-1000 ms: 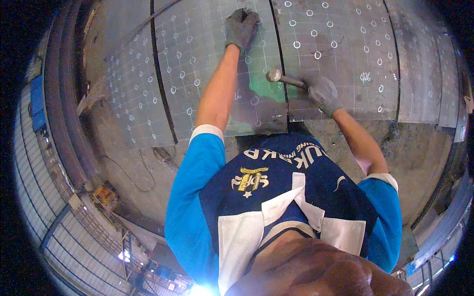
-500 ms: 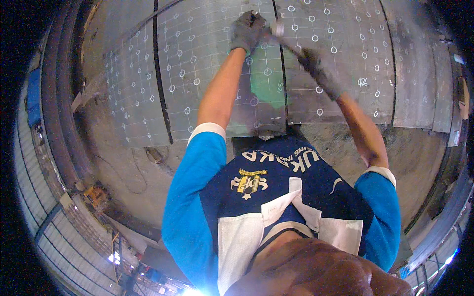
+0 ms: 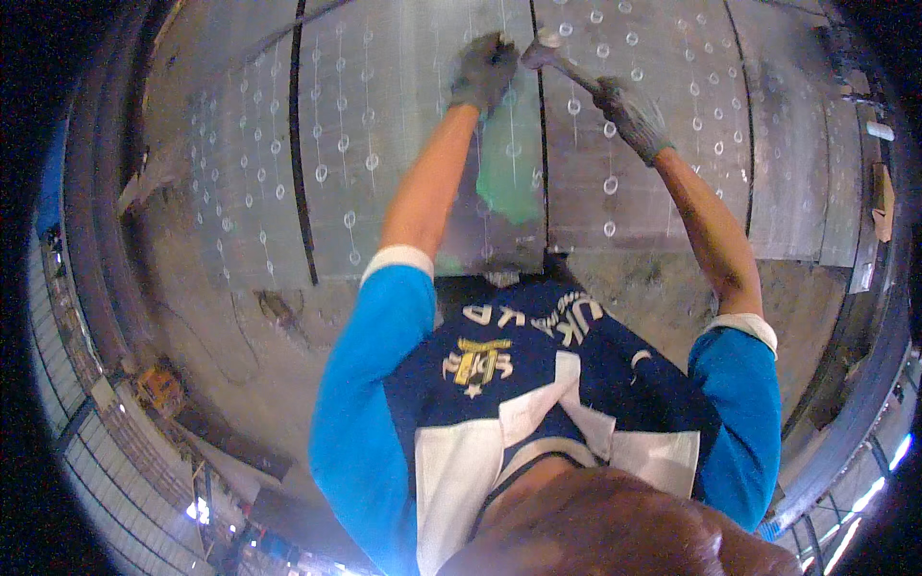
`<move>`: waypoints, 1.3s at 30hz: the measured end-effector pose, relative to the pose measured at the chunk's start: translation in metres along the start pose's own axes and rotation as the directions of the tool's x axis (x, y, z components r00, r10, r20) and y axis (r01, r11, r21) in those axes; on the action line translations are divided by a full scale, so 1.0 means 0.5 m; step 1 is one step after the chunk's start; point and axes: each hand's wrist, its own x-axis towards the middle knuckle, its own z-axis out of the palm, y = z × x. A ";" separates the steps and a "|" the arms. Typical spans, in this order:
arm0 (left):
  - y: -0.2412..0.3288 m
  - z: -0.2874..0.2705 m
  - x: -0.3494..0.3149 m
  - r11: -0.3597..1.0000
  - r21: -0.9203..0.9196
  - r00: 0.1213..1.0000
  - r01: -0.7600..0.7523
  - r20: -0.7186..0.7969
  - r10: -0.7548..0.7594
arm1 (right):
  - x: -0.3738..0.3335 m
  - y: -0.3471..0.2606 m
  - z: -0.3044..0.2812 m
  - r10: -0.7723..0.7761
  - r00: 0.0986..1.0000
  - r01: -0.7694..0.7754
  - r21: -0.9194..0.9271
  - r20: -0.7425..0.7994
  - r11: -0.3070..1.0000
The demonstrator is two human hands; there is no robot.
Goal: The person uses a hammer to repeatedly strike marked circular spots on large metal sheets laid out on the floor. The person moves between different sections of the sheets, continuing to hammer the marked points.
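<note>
My right hand (image 3: 629, 117), in a dark grey work glove, is closed round the handle of a hammer (image 3: 576, 73). The hammer's head points left, a short gap from my left hand (image 3: 484, 71). That hand, also gloved, is curled over the marked steel plate (image 3: 408, 206); whatever its fingers hold is hidden. White chalk circles and thin lines cover the plate, and a green patch (image 3: 509, 173) lies below my left hand.
More chalk-marked steel plates lie at the left (image 3: 250, 163) and right (image 3: 663, 182), with dark gaps between them. Long dark beams (image 3: 96, 240) run along the left side. A yellow object (image 3: 159, 386) sits on the ground at the lower left.
The hammer head has come a little nearer and its handle looks less blurred. My right hand has shifted slightly right, while my left hand stays curled at nearly the same place.
</note>
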 end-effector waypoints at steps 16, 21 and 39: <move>-0.151 -0.058 0.076 0.964 -0.181 0.977 0.194 -0.057 -0.207 | -0.187 0.092 0.261 -0.116 0.989 0.076 -0.379 -0.086 0.922; -0.071 -0.061 0.068 0.923 -0.283 0.962 0.260 -0.010 -0.274 | -0.146 0.154 0.294 -0.242 0.949 0.160 -0.354 -0.201 0.921; -0.047 -0.077 0.059 0.963 -0.175 0.971 0.205 -0.088 -0.223 | -0.157 0.138 0.284 -0.338 0.915 0.217 -0.440 -0.219 0.871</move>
